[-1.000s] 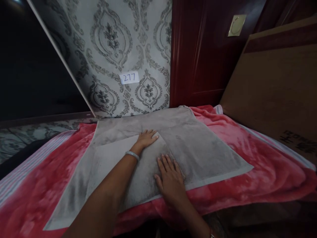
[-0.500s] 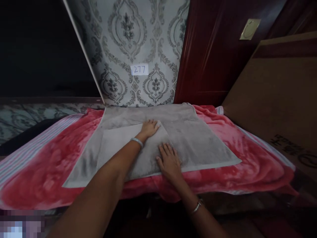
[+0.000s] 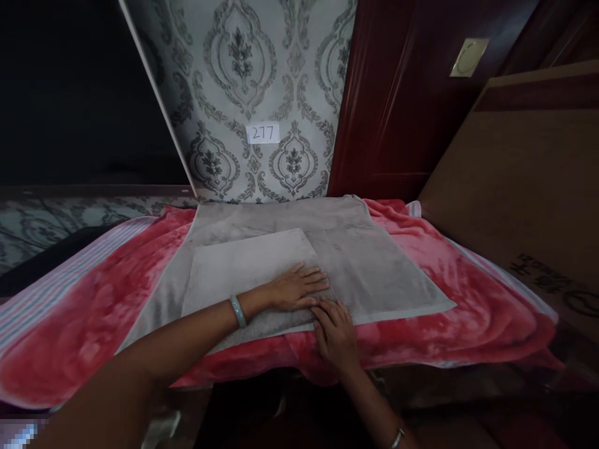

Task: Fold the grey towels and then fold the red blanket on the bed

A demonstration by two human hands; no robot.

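A grey towel (image 3: 384, 271) is spread over a red plush blanket (image 3: 88, 324). On the towel lies a paler grey rectangular cloth (image 3: 243, 262); whether it is a separate piece or a fold, I cannot tell. My left hand (image 3: 297, 287) rests palm down on this cloth near its right edge, fingers stretched out to the right. Just below it, my right hand (image 3: 336, 330) lies at the cloth's near right corner, fingers extended and slightly bent on the fabric. The two hands touch or nearly touch. Neither one grips anything visible.
A patterned wall with a paper label (image 3: 262, 133) reading 277 stands behind. To the left is a large dark screen (image 3: 84, 93), to the right a big cardboard box (image 3: 524, 168). A striped cloth edge (image 3: 60, 274) borders the blanket.
My left hand has slid from the cloth's far right corner down toward me, beside my right hand. My right hand has moved slightly nearer to me and to the right.
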